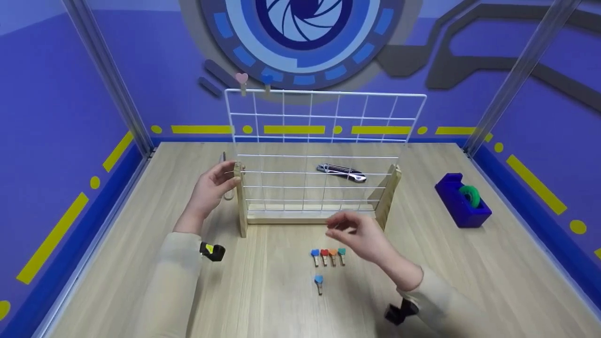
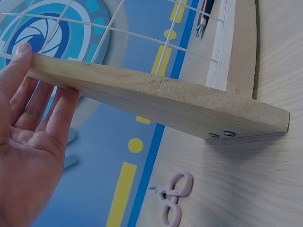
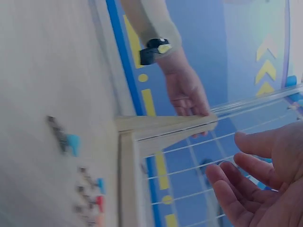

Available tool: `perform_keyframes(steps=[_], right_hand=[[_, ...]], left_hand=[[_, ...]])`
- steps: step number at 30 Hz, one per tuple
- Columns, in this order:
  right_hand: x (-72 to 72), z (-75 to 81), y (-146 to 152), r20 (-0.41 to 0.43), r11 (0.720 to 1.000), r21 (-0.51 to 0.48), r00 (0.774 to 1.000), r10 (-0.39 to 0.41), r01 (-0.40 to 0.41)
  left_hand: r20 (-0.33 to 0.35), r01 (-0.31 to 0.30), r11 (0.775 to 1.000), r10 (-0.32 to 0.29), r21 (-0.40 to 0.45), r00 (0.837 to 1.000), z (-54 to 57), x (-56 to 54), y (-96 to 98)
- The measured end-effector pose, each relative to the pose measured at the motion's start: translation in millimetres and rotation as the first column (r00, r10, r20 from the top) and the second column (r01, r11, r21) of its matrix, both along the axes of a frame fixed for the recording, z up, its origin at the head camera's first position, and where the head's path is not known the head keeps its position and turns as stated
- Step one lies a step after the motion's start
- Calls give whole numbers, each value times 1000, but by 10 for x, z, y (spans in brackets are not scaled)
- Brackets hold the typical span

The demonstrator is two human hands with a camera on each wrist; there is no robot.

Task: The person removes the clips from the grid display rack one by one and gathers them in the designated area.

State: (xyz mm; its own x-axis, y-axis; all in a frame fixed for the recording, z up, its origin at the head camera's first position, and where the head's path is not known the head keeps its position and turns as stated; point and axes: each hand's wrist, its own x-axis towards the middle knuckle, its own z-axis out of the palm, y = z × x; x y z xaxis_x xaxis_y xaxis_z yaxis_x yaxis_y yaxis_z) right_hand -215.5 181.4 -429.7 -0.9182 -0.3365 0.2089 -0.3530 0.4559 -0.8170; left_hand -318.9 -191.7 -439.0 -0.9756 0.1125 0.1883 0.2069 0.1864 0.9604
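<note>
My left hand (image 1: 210,188) holds the upper end of the left wooden post (image 1: 241,206) of a wire grid stand. In the left wrist view, the thumb lies on the post's edge and the fingers are behind it. My right hand (image 1: 359,234) hovers before the stand's base, fingers loosely bent with nothing between them. Below it on the table are several small heart-topped clips in a row, among them a red clip (image 1: 324,257) and a green clip (image 1: 342,256). One light blue clip (image 1: 319,284) lies nearer. A pink heart clip (image 1: 242,80) and a blue clip (image 1: 267,82) sit on the white grid's (image 1: 338,115) top wire.
Behind the grid lies a utility knife (image 1: 342,172). Scissors (image 2: 173,196) rest on the table just left of the stand. A blue tape dispenser (image 1: 462,202) with green tape stands at the right. Blue printed walls (image 1: 61,117) enclose the table's sides and back.
</note>
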Motion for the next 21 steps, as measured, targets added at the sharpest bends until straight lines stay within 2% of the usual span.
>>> perform_keyframes(steps=[7,14,17,21], right_hand=[[-173,426,-106,-85,1000,-26,996,-10,8],[-326,849,-290,-173,995,-88,984,32,-48],[-394,1068,-394,-219,991,-109,974,57,-82],[-479,1345,-518,-303,985,-122,950,78,-120]], left_hand=[[2,-1,1000,1,1,1000,-4,0,8],[3,2,1000,-2,13,1000,4,-14,9],[3,-3,1000,3,9,1000,3,-17,9],[4,-8,1000,8,-3,1000,-13,-29,12]])
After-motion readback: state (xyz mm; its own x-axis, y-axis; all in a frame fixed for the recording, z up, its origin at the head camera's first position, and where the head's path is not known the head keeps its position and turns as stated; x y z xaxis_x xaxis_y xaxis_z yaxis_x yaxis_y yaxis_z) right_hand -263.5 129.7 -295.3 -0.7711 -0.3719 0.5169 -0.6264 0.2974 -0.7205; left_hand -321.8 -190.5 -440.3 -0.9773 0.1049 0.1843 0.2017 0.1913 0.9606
